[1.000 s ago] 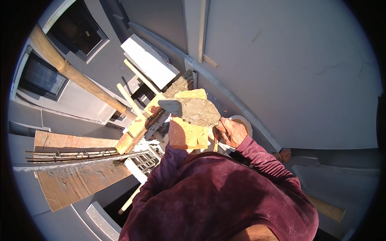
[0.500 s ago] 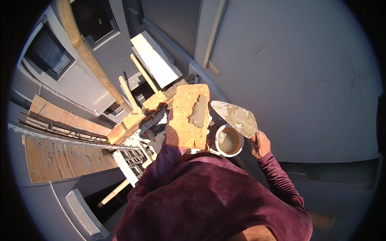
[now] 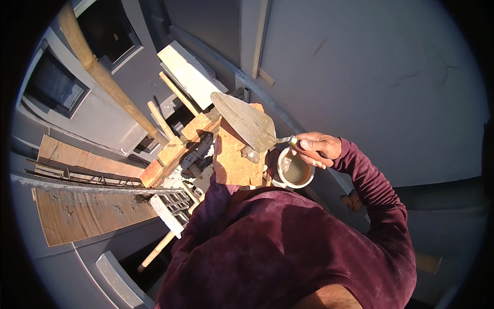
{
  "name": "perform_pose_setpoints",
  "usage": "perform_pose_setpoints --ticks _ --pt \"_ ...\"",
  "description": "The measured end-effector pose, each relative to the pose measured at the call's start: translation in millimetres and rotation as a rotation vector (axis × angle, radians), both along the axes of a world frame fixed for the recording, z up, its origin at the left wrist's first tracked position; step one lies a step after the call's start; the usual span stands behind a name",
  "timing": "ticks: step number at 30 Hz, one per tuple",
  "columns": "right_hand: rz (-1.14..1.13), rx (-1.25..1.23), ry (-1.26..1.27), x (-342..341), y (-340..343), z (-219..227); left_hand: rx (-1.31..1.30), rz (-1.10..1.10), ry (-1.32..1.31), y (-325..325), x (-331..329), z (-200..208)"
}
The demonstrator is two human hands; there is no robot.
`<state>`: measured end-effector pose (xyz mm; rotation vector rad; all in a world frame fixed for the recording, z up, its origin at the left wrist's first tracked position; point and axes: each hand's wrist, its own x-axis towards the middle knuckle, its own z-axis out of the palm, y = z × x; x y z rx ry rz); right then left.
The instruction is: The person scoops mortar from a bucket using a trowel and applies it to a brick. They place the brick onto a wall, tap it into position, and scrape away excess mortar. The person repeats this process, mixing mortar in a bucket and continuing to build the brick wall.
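My right hand point(image 3: 319, 148) is closed round the handle of a pointed trowel point(image 3: 244, 121). Its mortar-smeared blade lies over the upper part of an orange brick point(image 3: 234, 167). A lump of grey mortar point(image 3: 251, 154) shows at the blade's edge, against the brick's face. My left arm, in a maroon sleeve point(image 3: 218, 193), reaches under the brick; the hand holds it from below and is almost wholly hidden. Just right of the brick, below my right hand, stands a white round bucket point(image 3: 312, 177) with cloudy liquid inside.
Several bricks point(image 3: 171, 150) form a row to the left. Bamboo poles point(image 3: 110, 72) rise past the windows. A pale block point(image 3: 190, 67) lies beyond the brick. Wooden boards point(image 3: 87, 216) with thin rods stand at far left. A grey wall point(image 3: 370, 92) closes the right side.
My right hand has swung the trowel left from above the bucket onto the brick. The blade now covers much of the brick's far half. The brick stays in my left hand.
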<state>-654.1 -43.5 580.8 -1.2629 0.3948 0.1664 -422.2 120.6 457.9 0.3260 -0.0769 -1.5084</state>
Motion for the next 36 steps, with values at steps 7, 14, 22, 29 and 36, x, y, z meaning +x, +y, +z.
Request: perform_pose_setpoints --ticks 7,14,22,29,36 --pt "-0.107 -0.275 0.286 -74.4 -9.0 -11.1 -0.024 0.018 0.017 -0.3 5.9 5.8" --pt "-0.402 -1.217 -0.154 -25.1 47.8 -44.1 0.036 0.066 0.035 -7.0 4.4 -1.3" --pt "-0.264 -1.516 -0.411 17.9 60.1 -93.6 0.127 0.141 0.087 -12.2 0.8 -22.0" --pt "-0.206 -1.491 -0.442 16.5 43.9 -113.7 0.165 0.163 0.139 -16.8 -4.1 -32.5" --pt "-0.345 -1.412 -0.248 -29.4 39.4 -126.9 0.125 0.335 0.173 -26.6 10.4 -29.2"
